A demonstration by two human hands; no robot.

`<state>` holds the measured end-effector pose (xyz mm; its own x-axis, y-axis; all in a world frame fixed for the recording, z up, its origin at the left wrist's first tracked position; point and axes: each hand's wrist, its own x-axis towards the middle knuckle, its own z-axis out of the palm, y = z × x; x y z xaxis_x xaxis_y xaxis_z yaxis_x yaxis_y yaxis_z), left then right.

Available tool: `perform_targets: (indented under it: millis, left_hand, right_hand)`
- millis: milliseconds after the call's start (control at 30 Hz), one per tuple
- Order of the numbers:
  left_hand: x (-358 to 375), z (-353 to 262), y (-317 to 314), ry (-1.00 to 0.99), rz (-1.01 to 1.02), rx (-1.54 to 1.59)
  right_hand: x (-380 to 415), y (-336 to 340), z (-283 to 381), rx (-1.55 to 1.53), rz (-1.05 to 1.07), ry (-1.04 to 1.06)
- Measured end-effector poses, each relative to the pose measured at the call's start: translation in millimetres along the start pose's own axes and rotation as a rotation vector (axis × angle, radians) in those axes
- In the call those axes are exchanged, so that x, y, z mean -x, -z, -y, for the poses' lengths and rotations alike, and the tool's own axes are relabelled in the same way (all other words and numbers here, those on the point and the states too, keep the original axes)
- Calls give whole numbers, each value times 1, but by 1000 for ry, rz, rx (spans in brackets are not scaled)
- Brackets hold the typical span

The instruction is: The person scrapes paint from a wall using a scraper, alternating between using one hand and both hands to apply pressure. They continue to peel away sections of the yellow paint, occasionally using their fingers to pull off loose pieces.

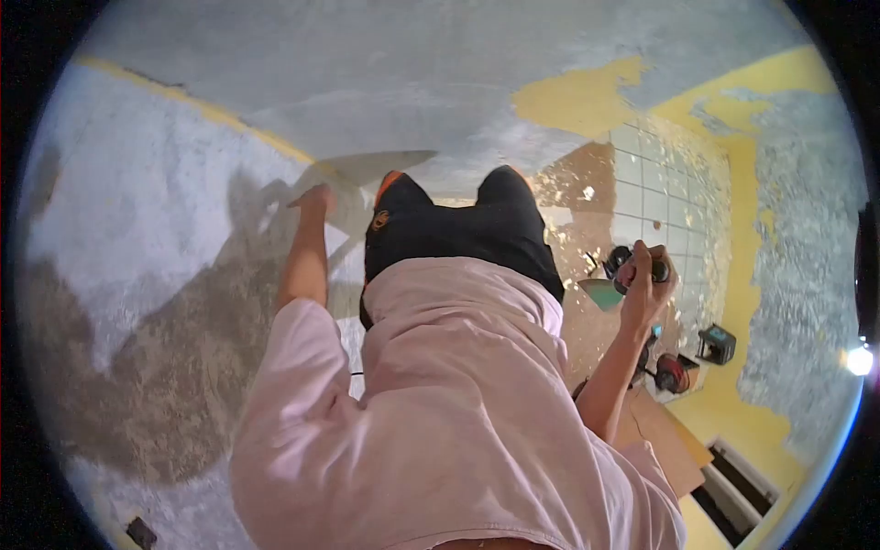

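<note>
My left hand [316, 199] is at the left, beside the patchy grey wall [156, 229], with a finger stretched out; it holds nothing that I can make out. On the right, my right hand [656, 280] is closed round a dark, rounded tool [627, 272] with a reddish part, whose exact kind I cannot tell. Just below and left of this tool is a green, flat-sided object [602, 293]. My legs in black trousers [458, 234] show between the two hands.
A red and black round item [674, 374] and a dark teal-edged box [717, 345] lie at the right, near brown boards [655, 435]. Pale flakes are scattered over the tiles [642, 183]. A bright lamp [859, 360] shines at the right edge.
</note>
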<state>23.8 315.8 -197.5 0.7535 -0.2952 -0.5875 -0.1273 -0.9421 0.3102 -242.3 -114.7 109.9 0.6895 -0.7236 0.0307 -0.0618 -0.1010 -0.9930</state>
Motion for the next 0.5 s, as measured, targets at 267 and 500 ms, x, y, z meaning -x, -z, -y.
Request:
perform_targets:
  millis: [267, 500]
  left_hand:
    - [68, -172, -3, -169, -130, 177]
    - [43, -175, -19, -302, -102, 146]
  right_hand:
    - [25, 23, -6, 34, -204, -69]
    - [29, 27, -7, -10, -220, -12]
